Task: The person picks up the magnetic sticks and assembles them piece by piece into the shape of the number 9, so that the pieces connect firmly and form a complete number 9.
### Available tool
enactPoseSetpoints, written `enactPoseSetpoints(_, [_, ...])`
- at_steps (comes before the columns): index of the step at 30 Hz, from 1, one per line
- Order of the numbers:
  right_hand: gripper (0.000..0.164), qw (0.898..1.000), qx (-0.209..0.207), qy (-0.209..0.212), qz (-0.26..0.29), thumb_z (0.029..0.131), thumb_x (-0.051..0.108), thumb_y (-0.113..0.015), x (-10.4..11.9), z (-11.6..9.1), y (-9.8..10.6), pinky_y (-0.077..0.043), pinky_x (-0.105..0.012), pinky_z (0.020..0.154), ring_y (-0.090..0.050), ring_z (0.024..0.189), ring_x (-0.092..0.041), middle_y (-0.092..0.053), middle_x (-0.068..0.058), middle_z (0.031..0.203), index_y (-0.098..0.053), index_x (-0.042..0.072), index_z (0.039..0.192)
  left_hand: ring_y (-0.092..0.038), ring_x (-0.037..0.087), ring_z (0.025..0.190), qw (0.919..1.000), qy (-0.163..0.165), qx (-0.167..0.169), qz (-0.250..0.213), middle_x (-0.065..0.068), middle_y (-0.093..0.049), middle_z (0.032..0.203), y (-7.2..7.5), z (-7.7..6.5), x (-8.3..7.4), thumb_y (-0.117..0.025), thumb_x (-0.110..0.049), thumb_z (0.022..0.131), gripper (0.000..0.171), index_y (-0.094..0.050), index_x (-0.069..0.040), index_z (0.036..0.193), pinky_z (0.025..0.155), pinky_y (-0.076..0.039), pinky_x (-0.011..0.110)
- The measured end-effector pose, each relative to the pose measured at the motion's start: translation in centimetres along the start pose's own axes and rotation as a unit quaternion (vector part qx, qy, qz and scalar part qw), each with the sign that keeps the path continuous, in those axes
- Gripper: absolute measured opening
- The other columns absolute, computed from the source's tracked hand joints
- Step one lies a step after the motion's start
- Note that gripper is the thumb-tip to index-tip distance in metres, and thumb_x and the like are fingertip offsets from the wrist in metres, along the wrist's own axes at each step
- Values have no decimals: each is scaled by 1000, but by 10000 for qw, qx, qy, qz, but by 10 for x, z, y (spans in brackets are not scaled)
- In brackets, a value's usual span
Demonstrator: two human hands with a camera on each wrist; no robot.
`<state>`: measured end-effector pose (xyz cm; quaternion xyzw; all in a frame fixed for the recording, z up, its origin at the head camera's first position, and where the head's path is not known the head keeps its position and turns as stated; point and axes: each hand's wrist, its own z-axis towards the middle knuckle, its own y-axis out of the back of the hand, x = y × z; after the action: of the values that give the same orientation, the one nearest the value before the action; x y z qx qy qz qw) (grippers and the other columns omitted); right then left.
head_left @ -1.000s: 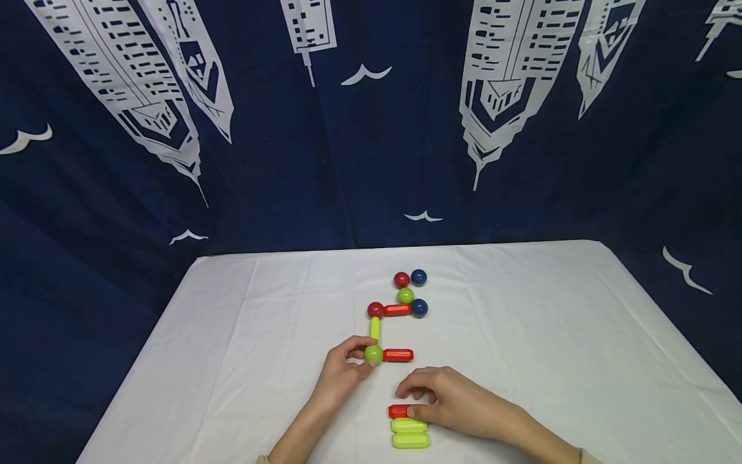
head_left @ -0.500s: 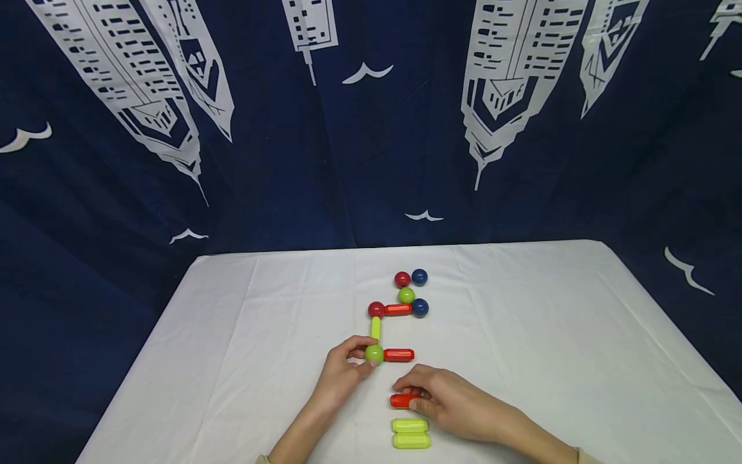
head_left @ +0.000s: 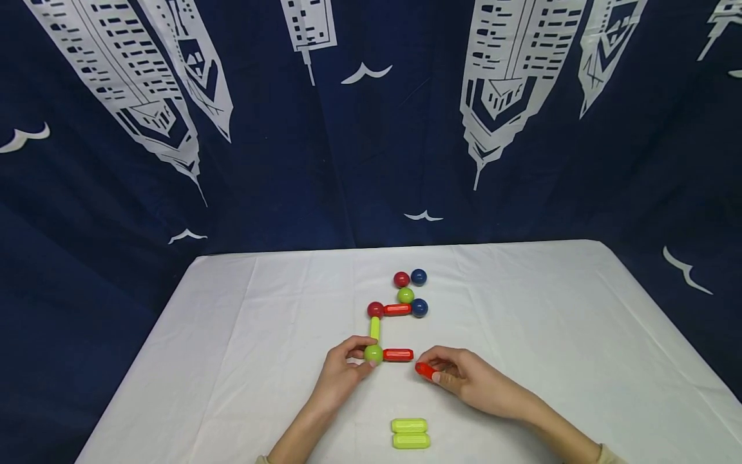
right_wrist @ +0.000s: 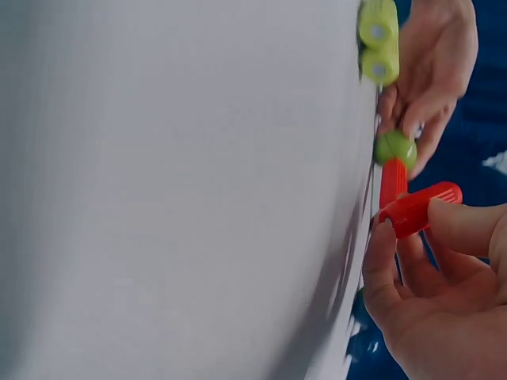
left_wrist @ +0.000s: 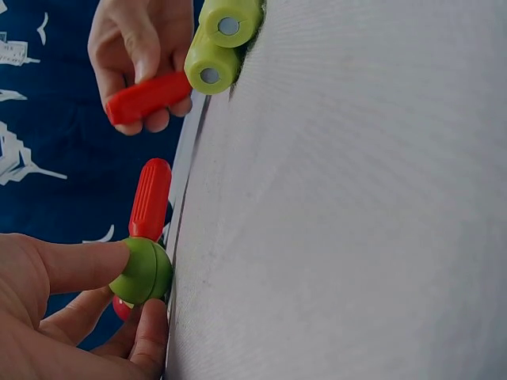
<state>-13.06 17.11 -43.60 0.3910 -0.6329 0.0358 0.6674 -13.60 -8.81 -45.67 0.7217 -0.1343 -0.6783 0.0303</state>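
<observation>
My left hand (head_left: 342, 367) pinches a lime-green ball (head_left: 373, 354) between thumb and fingers. From this ball a red magnetic rod (head_left: 399, 355) points right, and a lime-green rod (head_left: 375, 328) runs back to a dark red ball (head_left: 375, 310). Another red rod (head_left: 397, 310) joins that ball to a blue ball (head_left: 420, 307). Between thumb and fingertips, my right hand (head_left: 472, 383) holds a loose red magnetic rod (right_wrist: 416, 209), tilted, just right of the attached rod's free end. In the left wrist view a gap shows between the held rod (left_wrist: 146, 97) and the attached one (left_wrist: 150, 198).
Two lime-green rods (head_left: 409, 433) lie side by side near the front, grey discs in their ends. Behind the joined pieces sit a green ball (head_left: 406, 295), a red ball (head_left: 401, 279) and another blue ball (head_left: 418, 277). A dark blue printed cloth (head_left: 348, 161) hangs behind the white table (head_left: 261, 335).
My right hand has picked the red rod up from beside the green rods and carried it away from me and rightward, turning it. The left hand has stayed on the green ball.
</observation>
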Motion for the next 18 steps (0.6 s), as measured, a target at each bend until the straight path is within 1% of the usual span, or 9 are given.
enactPoseSetpoints(3, [23, 9993, -241, 41, 285, 97, 0, -56, -7, 8, 7, -50, -25, 86, -58, 98, -23, -63, -7, 112, -63, 5, 119, -51, 19, 89, 10000, 20, -4, -14, 7, -60, 93, 0, 0, 0, -69, 2, 82, 33, -68, -4, 114, 64, -42, 22])
enactPoseSetpoints(5, [23, 9980, -437, 19, 451, 96, -1, -57, -10, 13, 12, -50, -23, 85, -58, 98, -25, -63, -10, 111, -61, 0, 118, -50, 19, 89, 10000, 25, -7, -19, 7, -59, 93, 0, 0, -1, -69, 2, 82, 33, -68, -4, 114, 64, -42, 22])
enactPoseSetpoints(8, [24, 9942, -813, -130, 687, 94, 0, -61, -15, 22, 17, -52, -23, 80, -60, 94, -25, -63, -13, 107, -61, -5, 117, -50, 18, 88, 10000, 27, -8, -47, 7, -59, 93, 0, 0, -1, -70, 3, 81, 33, -68, -4, 114, 65, -41, 22])
enactPoseSetpoints(12, [27, 9856, -1235, -497, 1038, 92, 2, -65, -18, 34, 21, -56, -27, 74, -64, 85, -23, -66, -13, 99, -60, -10, 116, -50, 18, 88, 9999, 41, -19, -93, 7, -59, 93, 0, 0, -1, -70, 2, 81, 33, -69, -5, 114, 65, -41, 22])
enactPoseSetpoints(15, [29, 9801, -1368, -708, 1255, 91, 2, -67, -18, 42, 23, -57, -31, 72, -66, 81, -21, -68, -14, 95, -60, -13, 115, -50, 18, 88, 9999, 43, -18, -133, 8, -59, 93, 0, 0, 0, -70, 2, 82, 33, -69, -5, 114, 64, -41, 22])
enactPoseSetpoints(18, [30, 9767, -1440, -900, 1312, 91, 2, -68, -17, 49, 25, -57, -32, 70, -67, 78, -21, -70, -15, 92, -61, -15, 114, -50, 18, 87, 9998, 42, -9, -168, 8, -59, 94, 0, 0, 0, -70, 2, 82, 34, -68, -5, 115, 63, -41, 22])
